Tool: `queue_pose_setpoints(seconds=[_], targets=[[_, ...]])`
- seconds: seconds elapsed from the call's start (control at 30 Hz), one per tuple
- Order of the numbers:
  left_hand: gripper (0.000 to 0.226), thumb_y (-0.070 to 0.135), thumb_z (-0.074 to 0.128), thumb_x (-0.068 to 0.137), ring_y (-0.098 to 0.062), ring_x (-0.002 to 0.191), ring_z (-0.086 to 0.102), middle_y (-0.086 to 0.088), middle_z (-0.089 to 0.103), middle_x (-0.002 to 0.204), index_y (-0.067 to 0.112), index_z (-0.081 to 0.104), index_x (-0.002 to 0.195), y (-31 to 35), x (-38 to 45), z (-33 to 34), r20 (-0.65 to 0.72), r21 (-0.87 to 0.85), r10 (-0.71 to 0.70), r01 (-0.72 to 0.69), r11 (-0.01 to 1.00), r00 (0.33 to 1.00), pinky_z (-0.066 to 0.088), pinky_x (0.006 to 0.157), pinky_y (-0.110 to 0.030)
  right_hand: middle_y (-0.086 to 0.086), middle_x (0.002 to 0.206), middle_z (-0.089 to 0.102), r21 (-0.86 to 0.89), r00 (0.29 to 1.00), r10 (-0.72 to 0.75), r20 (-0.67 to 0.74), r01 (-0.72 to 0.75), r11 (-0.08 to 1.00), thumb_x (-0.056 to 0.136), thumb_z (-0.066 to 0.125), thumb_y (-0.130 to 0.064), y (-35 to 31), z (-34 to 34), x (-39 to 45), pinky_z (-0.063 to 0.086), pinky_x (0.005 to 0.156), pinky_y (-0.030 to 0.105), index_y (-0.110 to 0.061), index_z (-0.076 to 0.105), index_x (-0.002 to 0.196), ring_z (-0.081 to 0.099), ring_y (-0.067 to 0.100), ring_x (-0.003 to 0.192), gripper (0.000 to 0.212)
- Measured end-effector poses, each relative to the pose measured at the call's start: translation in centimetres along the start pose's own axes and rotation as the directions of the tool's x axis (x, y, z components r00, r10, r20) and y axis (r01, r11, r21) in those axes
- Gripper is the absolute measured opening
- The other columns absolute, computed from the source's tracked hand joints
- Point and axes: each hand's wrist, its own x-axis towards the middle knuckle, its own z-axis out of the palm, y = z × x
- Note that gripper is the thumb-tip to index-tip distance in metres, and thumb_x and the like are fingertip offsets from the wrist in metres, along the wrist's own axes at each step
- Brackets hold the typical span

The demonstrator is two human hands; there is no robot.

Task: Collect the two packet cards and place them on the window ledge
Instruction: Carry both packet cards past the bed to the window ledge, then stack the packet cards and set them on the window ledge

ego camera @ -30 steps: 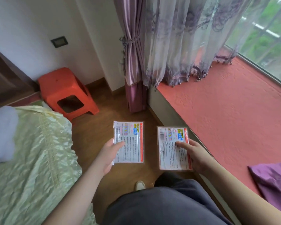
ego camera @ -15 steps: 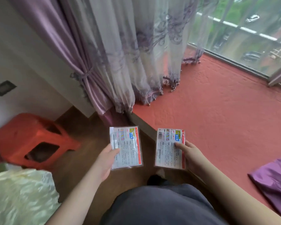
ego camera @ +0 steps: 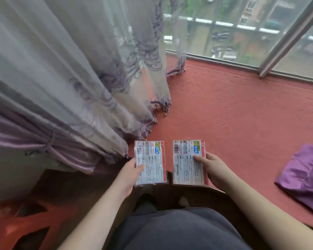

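Observation:
I hold two packet cards side by side, printed backs facing up, each white with a red stripe along its right edge. My left hand (ego camera: pixel 129 175) grips the left card (ego camera: pixel 150 162) by its left edge, thumb on top. My right hand (ego camera: pixel 212 169) grips the right card (ego camera: pixel 188 162) by its right edge, thumb across the print. Both cards hover over the near edge of the window ledge (ego camera: pixel 242 112), a wide surface covered in red textured fabric that runs up to the window glass.
Sheer patterned curtains (ego camera: pixel 90 78) with beaded hems hang onto the ledge's left part, tied beside a purple drape (ego camera: pixel 25 141). A purple cloth (ego camera: pixel 304 177) lies on the ledge at right. A red stool (ego camera: pixel 13 219) stands on the wooden floor at lower left. My grey-trousered legs fill the bottom.
My view has swung right and toward the window; the bed has left the frame and the stool slid to the corner. Both hands carried the cards forward to the ledge's edge.

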Motion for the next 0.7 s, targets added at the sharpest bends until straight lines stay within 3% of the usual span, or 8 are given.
queue_pose_setpoints(seconds=[0.1,0.3,0.43,0.5,0.6,0.7], targets=[[0.027,0.012,0.054,0.099,-0.015,0.103,0.074,0.002,0.076,0.115,0.031,0.064,0.115,1.9,3.7,-0.7,0.058,0.105,0.019,-0.025,0.994,0.998,0.06,0.089,-0.048,0.011,0.106,0.078,0.048,0.995,-0.045,-0.087,0.05,0.998,0.099,0.058,-0.014,0.0,1.7,0.6,0.062,0.07,0.036,-0.013,0.064,0.116,0.076,0.027,0.095,0.019],[0.032,0.011,0.054,0.099,-0.015,0.099,0.075,0.002,0.077,0.112,0.042,0.061,0.104,5.3,7.9,-0.1,0.263,0.216,0.01,-0.069,0.974,0.965,0.06,0.087,-0.046,0.015,0.109,0.077,0.205,0.948,-0.093,-0.305,0.161,0.966,0.097,0.06,-0.006,1.0,6.5,2.0,0.06,0.083,0.052,-0.009,0.063,0.119,0.075,0.033,0.098,0.023],[0.021,0.037,0.048,0.101,-0.009,0.102,0.073,0.011,0.078,0.108,0.045,0.067,0.102,5.7,9.1,1.6,0.322,0.21,-0.002,-0.069,0.975,0.947,0.055,0.092,-0.04,0.012,0.105,0.078,0.248,0.917,-0.081,-0.39,0.189,0.95,0.096,0.061,-0.004,1.6,8.1,2.9,0.061,0.083,0.049,-0.011,0.066,0.114,0.075,0.029,0.097,0.02],[0.022,0.05,0.049,0.097,-0.01,0.103,0.073,0.01,0.078,0.108,0.041,0.063,0.111,5.8,9.7,2.3,0.366,0.217,-0.015,-0.07,0.974,0.931,0.055,0.091,-0.041,0.008,0.103,0.079,0.246,0.912,-0.083,-0.402,0.195,0.949,0.095,0.063,-0.007,1.7,8.1,3.4,0.063,0.079,0.043,-0.014,0.067,0.111,0.076,0.025,0.095,0.018],[0.028,0.031,0.061,0.095,-0.017,0.104,0.074,0.004,0.077,0.112,0.03,0.054,0.123,5.6,11.0,3.2,0.428,0.238,-0.043,-0.067,0.969,0.903,0.06,0.086,-0.045,0.0,0.1,0.08,0.193,0.9,-0.121,-0.419,0.218,0.957,0.093,0.067,-0.01,1.7,7.5,4.2,0.063,0.07,0.033,-0.019,0.068,0.108,0.077,0.019,0.092,0.017],[0.031,0.011,0.058,0.097,-0.021,0.104,0.074,-0.002,0.075,0.116,0.029,0.053,0.121,5.4,11.8,4.2,0.443,0.236,-0.067,-0.044,0.971,0.894,0.06,0.087,-0.048,0.001,0.1,0.08,0.14,0.889,-0.144,-0.434,0.224,0.964,0.092,0.069,-0.011,1.3,6.5,5.2,0.064,0.074,0.037,-0.023,0.068,0.105,0.077,0.018,0.092,0.018]])
